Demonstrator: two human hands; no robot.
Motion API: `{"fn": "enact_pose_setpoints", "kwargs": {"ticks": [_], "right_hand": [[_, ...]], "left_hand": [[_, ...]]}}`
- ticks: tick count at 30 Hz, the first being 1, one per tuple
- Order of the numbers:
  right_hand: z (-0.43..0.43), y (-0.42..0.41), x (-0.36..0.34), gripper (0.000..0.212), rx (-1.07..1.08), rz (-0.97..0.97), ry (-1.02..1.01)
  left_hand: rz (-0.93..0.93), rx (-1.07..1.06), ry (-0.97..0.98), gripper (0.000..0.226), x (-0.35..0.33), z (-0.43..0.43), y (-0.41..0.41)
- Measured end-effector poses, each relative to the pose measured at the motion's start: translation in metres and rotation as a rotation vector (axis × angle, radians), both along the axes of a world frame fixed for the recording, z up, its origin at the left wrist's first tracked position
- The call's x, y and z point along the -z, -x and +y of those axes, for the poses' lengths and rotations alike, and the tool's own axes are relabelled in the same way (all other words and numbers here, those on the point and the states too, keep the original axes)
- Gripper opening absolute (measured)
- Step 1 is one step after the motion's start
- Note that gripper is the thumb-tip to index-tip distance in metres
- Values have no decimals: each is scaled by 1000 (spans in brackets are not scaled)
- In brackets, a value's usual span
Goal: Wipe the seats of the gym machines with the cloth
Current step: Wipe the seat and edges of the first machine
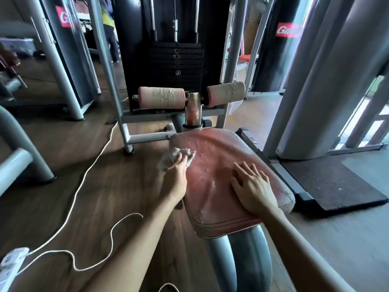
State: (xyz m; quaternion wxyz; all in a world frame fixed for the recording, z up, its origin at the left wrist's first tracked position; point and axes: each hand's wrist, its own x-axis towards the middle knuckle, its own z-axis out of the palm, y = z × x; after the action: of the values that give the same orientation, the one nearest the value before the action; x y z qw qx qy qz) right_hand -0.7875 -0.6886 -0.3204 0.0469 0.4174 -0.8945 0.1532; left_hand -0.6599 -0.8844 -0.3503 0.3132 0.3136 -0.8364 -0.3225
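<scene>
Cloth, gripped by left hand, at left edge of seat; right hand flat, fingers straight, farther right

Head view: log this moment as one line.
left hand: holds cloth on seat, left edge | right hand: flat on seat, fingers spread | seat: worn red pad | nearby: white cable

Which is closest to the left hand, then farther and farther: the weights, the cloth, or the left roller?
From the left hand, in the head view:
1. The cloth, held by it at the seat's left edge.
2. The left roller, beyond the seat, up ahead.
3. The weights, behind the roller, farthest back.
</scene>
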Motion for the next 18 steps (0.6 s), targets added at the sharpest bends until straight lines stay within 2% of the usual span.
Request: {"fn": "enact_pose_setpoints", "kwargs": {"ticks": [3,5,7,10,15,18], "right_hand": [[-3,-1,0,50,17,3,33],[-3,3,4,49,17,-4,72],[-5,6,6,51,24,-24,99],[-4,7,7,56,37,-91,141],[2,8,5,66,18,-175,298],[5,8,4,52,10,-230,450]], "left_hand": [[-11,-7,-7,36,2,-2,4],[-98,23,78,35,-4,-2,5],[-81,98,108,33,-7,-2,7],[-131,59,250,38,-18,13,12],[-291,371,107,37,-34,32,44],[-286,515,120,33,-41,39,41]]}}
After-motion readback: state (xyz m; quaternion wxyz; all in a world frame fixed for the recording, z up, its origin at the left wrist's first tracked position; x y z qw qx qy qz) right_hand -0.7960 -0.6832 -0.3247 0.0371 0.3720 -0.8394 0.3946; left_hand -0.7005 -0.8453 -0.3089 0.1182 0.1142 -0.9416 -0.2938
